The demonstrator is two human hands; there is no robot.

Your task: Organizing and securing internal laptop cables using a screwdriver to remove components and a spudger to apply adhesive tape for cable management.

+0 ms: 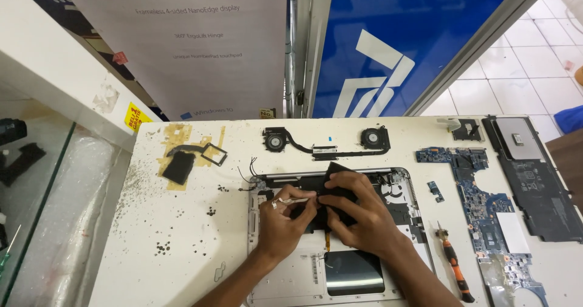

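Over a stripped silver laptop shell (267, 270) lying open on a scuffed white worktable (176, 234), I work with both hands close together at its middle. My left hand (280, 225) pinches a slim pair of metal tweezers (291, 201), its tips aimed at the spot under my other hand, so the fine grip can reach where fingers are too thick. My right hand (358, 213) presses flat on a thin black sheet (336, 174) that lifts up from the chassis, fingers spread and closed on its edge to keep the limp film out of the way. The shell sits square in front of me, its glossy dark touchpad (354, 272) nearest my body. The removed parts lie set out around it, well apart from one another: a twin-fan cooling unit (328, 143) with its black pipe across the top, a blue circuit board (480, 204) dotted with chips to the right, a flat dark battery pack (534, 179) beyond that, and a small board piece (435, 190) between shell and circuit board. An orange-and-black screwdriver (454, 264) rests just beside the shell. At upper left a black bracket (188, 159) lies on yellowed tape. Loose black screws (163, 248) speckle the tabletop.
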